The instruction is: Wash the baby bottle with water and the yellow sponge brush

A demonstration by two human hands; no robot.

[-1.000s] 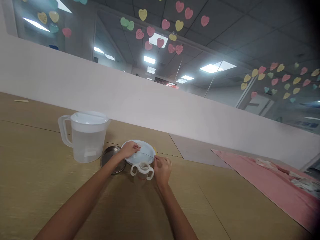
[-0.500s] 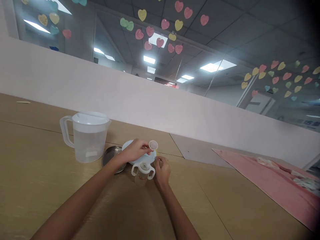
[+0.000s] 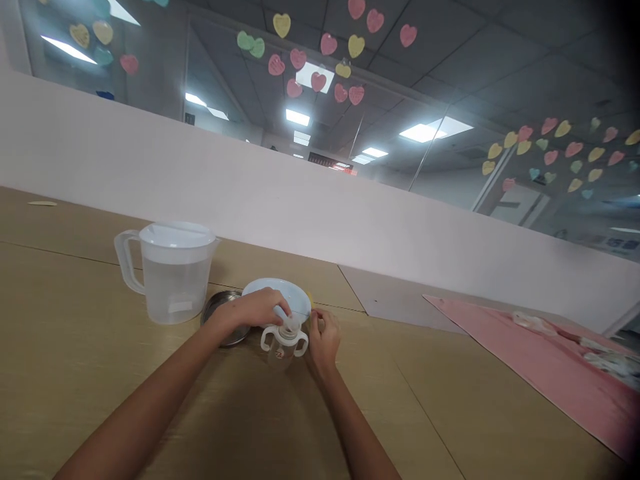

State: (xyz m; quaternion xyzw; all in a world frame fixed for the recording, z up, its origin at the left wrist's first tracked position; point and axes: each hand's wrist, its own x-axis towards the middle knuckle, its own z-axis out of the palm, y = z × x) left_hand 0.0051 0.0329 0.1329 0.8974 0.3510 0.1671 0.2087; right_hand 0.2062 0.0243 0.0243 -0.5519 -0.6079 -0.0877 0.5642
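My left hand is closed around the handle of a small pale scoop, which is tipped at the open mouth of a clear baby bottle. The bottle stands upright on the table and has two white side handles. My right hand rests just right of the bottle, its fingers curled together by the edge of a light blue plate. Whatever those fingers may hold is hidden. A bit of yellow shows at the plate's right edge. Behind my left wrist lies a round metal dish, partly covered.
A translucent lidded pitcher with liquid in it stands to the left. A pink cloth with crumpled pieces on it lies at the right. A low white wall runs along the table's back, with glass and heart-shaped notes above.
My left hand has lowered the scoop from above the plate and tipped it to the bottle's mouth. My right hand has stayed almost in place.
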